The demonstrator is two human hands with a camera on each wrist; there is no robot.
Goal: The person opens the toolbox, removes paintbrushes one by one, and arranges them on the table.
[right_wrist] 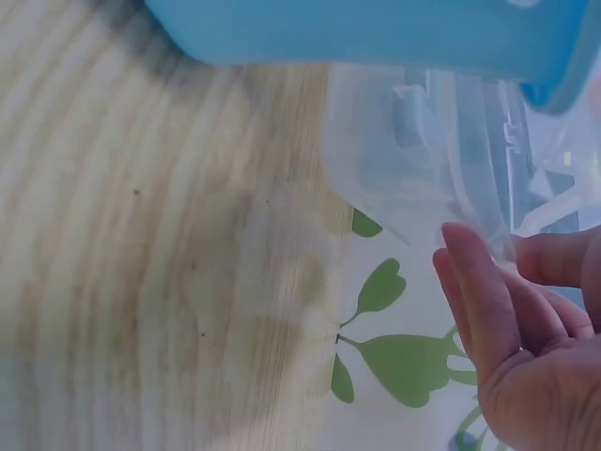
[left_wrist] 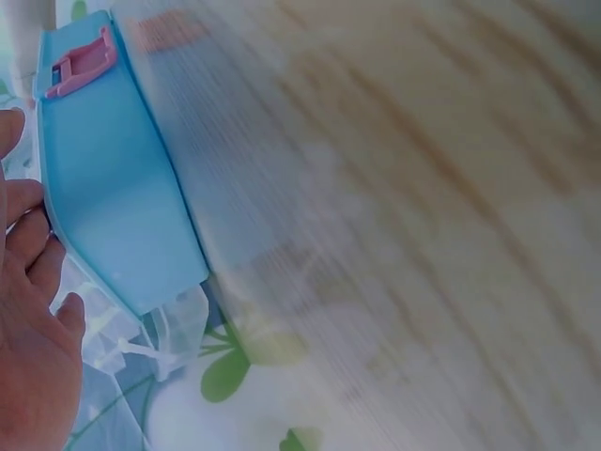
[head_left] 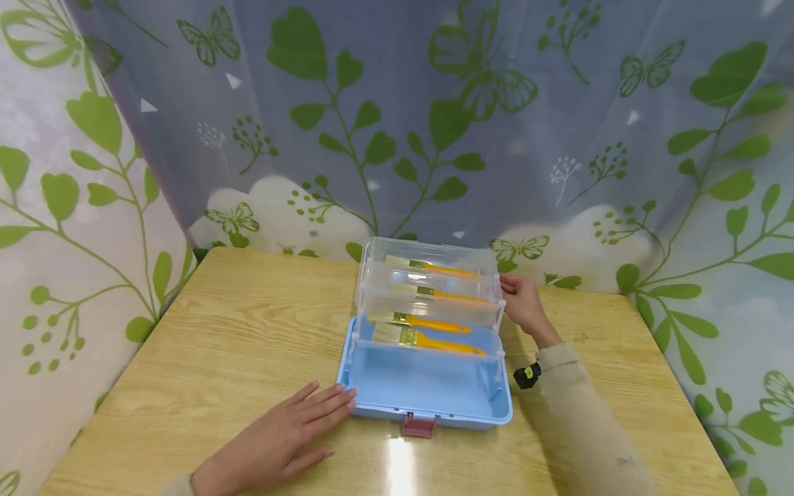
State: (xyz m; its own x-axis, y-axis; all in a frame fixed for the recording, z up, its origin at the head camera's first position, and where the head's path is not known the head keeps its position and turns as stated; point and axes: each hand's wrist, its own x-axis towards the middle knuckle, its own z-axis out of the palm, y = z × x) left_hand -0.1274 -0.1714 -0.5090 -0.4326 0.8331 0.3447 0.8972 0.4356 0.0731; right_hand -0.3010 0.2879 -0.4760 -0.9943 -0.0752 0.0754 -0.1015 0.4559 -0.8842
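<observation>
blue plastic, head view: saw the opened box (head_left: pixel 428 382) on the desk (head_left: pixel 260 324), long axis sideways, left hand (head_left: pixel 288 434) straight-fingered at its near-left corner, clear lid (head_left: pixel 428 250) just left of the pinching right hand (head_left: pixel 526 306). left wrist: saw the left hand partly cut off. right wrist: saw thumb and fingers about the clear lid's edge, exact contact hard to make out.

The right hand (right_wrist: pixel 535 352) pinches the clear lid (right_wrist: pixel 376 155) by its edge, near the blue box (right_wrist: pixel 376 33).
</observation>
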